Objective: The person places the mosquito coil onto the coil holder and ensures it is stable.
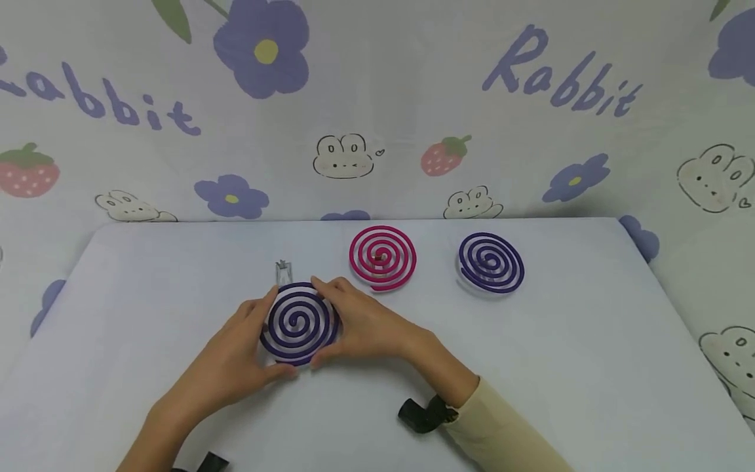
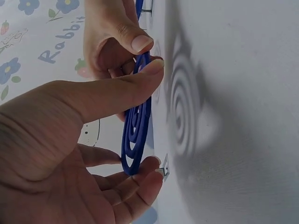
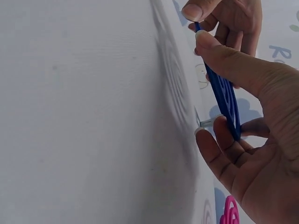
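Nearest the wearer, a beige sleeve (image 1: 507, 426) covers the right forearm, with a black device (image 1: 421, 416) at its cuff and another black piece (image 1: 212, 463) showing by the left wrist at the bottom edge. A little farther on, the left hand (image 1: 238, 351) grips the left rim of a dark blue spiral coil (image 1: 297, 321), thumb toward the wearer and fingers round the outer edge. The right hand (image 1: 368, 321) clasps the opposite rim the same way, its thumb and fingers clamped on the coil. The coil is held just above the white table (image 1: 566, 367), apart from it (the left wrist view shows its ringed shadow on the surface). Just beyond the coil's far edge stands a small clear or metallic holder (image 1: 284, 273); I cannot tell its material. Farther back and to the right is a pink spiral coil (image 1: 386, 254), with a second blue coil (image 1: 490, 261) to its right, slightly tilted. Behind the table's far edge hangs a pale cloth (image 1: 401, 98) printed with flowers, strawberries, rabbits and the word "Rabbit".
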Demonstrator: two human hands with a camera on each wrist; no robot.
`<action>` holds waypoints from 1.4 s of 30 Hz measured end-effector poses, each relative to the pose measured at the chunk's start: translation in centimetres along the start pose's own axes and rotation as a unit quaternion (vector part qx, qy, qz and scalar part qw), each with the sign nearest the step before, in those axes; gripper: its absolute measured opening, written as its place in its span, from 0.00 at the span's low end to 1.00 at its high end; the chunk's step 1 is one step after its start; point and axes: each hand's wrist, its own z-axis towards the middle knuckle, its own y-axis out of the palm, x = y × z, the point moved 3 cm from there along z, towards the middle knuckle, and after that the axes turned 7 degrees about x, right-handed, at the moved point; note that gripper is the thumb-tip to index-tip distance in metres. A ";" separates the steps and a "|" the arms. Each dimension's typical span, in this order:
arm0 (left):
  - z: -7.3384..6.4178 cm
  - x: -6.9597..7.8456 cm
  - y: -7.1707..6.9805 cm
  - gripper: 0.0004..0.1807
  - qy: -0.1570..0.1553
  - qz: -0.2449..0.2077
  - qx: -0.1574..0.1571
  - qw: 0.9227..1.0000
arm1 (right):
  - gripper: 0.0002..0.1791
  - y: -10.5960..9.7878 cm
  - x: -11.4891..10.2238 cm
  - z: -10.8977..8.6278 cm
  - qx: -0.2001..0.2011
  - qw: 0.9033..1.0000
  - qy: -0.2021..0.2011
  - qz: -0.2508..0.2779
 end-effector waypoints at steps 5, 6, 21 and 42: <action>0.1 -0.1 -0.4 0.64 -0.014 0.001 0.001 1.000 | 0.68 -0.3 -0.4 0.7 -0.008 1.000 0.003 -0.005; 0.2 -0.2 -0.6 0.64 -0.020 0.000 -0.002 1.000 | 0.68 -0.4 -0.4 0.8 -0.010 1.000 0.003 -0.003; 2.6 -0.6 -3.1 0.65 -0.030 -0.040 -0.040 0.998 | 0.58 -2.1 0.0 3.0 0.017 0.997 0.009 0.073; 5.0 -2.6 -5.5 0.62 -0.076 -0.184 -0.083 0.977 | 0.51 -2.5 -0.1 4.8 0.075 0.982 0.057 0.164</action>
